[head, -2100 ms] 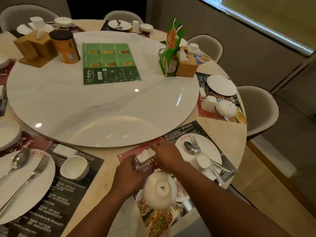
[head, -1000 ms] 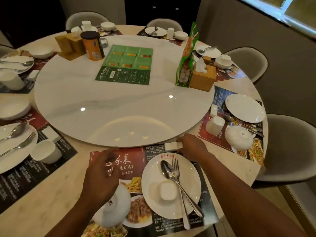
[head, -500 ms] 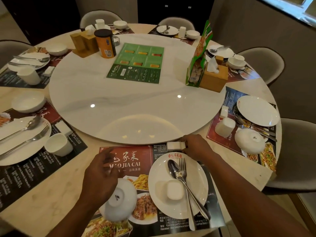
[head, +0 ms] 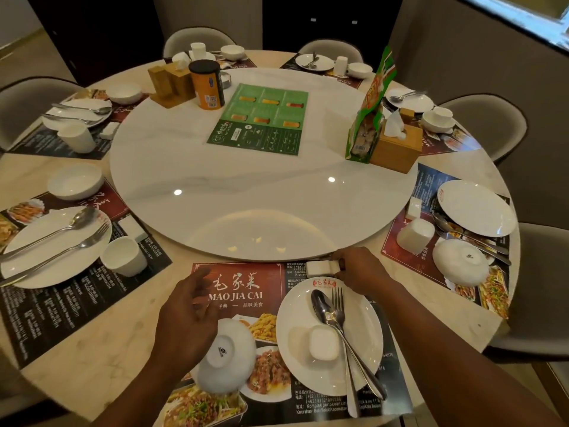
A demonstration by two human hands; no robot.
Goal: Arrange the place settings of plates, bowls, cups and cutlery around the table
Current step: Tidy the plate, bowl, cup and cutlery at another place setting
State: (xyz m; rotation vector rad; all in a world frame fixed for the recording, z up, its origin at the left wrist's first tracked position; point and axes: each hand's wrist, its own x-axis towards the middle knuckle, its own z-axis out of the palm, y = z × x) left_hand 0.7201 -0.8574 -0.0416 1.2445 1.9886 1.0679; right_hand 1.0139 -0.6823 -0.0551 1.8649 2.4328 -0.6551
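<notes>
So the right hand (head: 358, 271) is pinching the little white rest (head: 318, 267) on the placemat (head: 246, 272), just above the plate (head: 363, 340) holding the spoon (head: 321, 305) and fork (head: 338, 298). The left hand (head: 184, 318) is loose, fingers relaxed, over the edge of the upside-down bowl (head: 228, 359) on the bench (head: 92, 349).

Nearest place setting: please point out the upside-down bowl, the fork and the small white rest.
upside-down bowl (head: 220, 352), head view, on its foot ring.
fork (head: 337, 298), head view, on its tines.
small white rest (head: 317, 267), head view, on its left end.
</notes>
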